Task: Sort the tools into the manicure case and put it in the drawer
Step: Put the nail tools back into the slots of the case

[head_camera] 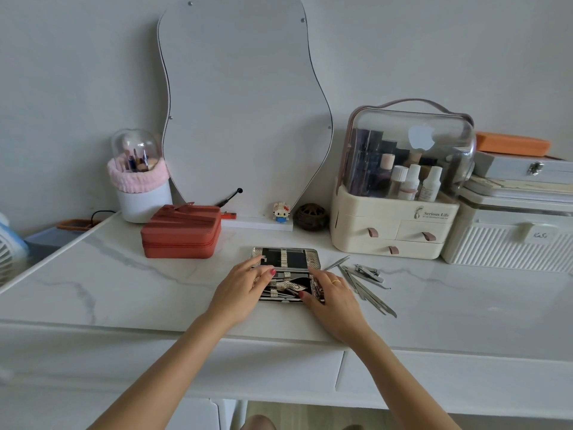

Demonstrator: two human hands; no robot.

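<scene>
White marble-veined tabletop (130, 290). Open manicure case (286, 259) black inside, pale scaly-patterned trim. Silver steel tools (362, 283) at right. Terracotta-red zip case (181, 232) far left. Cream organiser (390, 228), clear dome, brownish-pink pulls. Orange box (511, 144) far right. Pink fluffy band (136, 180) on white holder. Red-painted nails.

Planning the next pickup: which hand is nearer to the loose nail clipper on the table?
Right. The right hand rests on the open manicure case's right edge, just left of the nail clipper. The left hand is at the case's left side, farther away.
</scene>
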